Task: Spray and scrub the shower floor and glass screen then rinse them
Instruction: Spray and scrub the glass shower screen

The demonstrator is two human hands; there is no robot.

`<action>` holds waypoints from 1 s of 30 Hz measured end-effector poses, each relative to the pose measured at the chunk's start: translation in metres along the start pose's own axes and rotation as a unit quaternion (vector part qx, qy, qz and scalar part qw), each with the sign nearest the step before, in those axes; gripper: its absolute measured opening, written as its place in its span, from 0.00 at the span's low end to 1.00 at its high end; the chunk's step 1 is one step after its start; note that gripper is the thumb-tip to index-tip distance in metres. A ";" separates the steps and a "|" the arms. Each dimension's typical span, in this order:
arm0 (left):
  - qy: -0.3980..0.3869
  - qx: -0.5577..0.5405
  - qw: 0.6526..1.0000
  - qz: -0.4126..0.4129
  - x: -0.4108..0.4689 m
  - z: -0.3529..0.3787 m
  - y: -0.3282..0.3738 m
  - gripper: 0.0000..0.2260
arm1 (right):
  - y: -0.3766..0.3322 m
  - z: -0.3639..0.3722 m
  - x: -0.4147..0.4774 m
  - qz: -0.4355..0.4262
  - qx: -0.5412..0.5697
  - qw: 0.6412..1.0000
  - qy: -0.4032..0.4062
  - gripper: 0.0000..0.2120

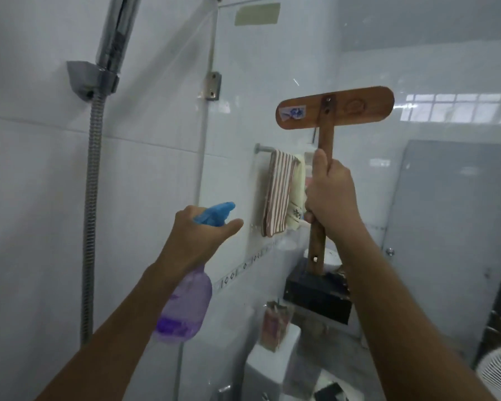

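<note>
The left hand (198,235), grip clamped on the spray bottle (185,308), aims at the glass screen (417,68); the right hand (329,192) grips the wooden brush (334,107) raised (ready to scrub).

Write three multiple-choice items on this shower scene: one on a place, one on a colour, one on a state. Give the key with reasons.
1. Where does the striped towel hang?
A. On the shower hose
B. On a rail behind the glass screen
C. Over the brush handle

2. What colour is the spray bottle's trigger head?
A. Blue
B. Red
C. White

3. What is the right hand doing?
A. Hanging free
B. Turning a tap
C. Gripping the brush handle

Key: B, the brown-and-white striped towel hangs from a rail seen through the clear glass screen. A, the translucent purple spray bottle in the left hand has a blue head. C, the right hand is closed around the wooden long-handled brush.
</note>
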State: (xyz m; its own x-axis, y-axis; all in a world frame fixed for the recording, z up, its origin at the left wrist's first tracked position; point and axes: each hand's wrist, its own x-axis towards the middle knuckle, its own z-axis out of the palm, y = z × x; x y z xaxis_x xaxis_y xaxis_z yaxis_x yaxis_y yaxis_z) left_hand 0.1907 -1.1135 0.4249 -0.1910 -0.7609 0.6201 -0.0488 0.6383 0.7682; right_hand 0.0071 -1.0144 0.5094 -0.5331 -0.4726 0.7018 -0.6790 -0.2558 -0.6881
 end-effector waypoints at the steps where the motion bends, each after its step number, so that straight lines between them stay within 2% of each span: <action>1: -0.003 0.002 1.000 0.000 -0.009 0.002 -0.007 0.18 | 0.006 -0.002 -0.004 0.009 -0.005 1.000 -0.003 0.21; 6: -0.019 -0.009 1.000 -0.021 -0.035 0.008 -0.037 0.18 | 0.034 0.012 -0.042 0.017 -0.001 1.000 -0.026 0.19; 10: 0.003 -0.027 0.999 -0.031 -0.040 0.015 -0.043 0.19 | 0.034 0.028 -0.045 0.025 0.038 0.998 -0.049 0.18; 15: 0.007 -0.043 0.998 -0.046 -0.033 0.006 -0.045 0.18 | 0.028 0.049 -0.035 0.011 0.025 0.999 -0.037 0.16; 19: 0.045 -0.020 0.997 -0.057 -0.038 0.005 -0.056 0.17 | 0.038 0.071 -0.050 0.008 0.013 0.999 -0.045 0.18; 21: 0.067 0.001 0.997 -0.049 -0.043 0.003 -0.064 0.20 | 0.060 0.083 -0.078 0.031 0.010 0.997 -0.065 0.16; 23: 0.078 0.011 0.996 -0.030 -0.048 0.000 -0.072 0.18 | 0.090 0.098 -0.124 0.067 -0.003 0.994 -0.089 0.15; 28: 0.072 0.036 0.997 -0.019 -0.058 -0.003 -0.085 0.16 | 0.157 0.135 -0.245 0.222 -0.034 0.965 -0.135 0.15; 30: 0.070 0.044 0.996 -0.024 -0.059 -0.006 -0.089 0.16 | 0.161 0.139 -0.254 0.227 -0.035 0.962 -0.146 0.15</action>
State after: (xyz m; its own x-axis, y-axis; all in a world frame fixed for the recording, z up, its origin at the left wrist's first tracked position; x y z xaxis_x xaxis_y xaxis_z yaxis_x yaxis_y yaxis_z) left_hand 0.2122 -1.1261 0.3208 -0.0482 -0.7960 0.6033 -0.1420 0.6034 0.7847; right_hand 0.1036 -1.0529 0.1941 -0.6254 -0.7412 0.2439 -0.4484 0.0855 -0.8897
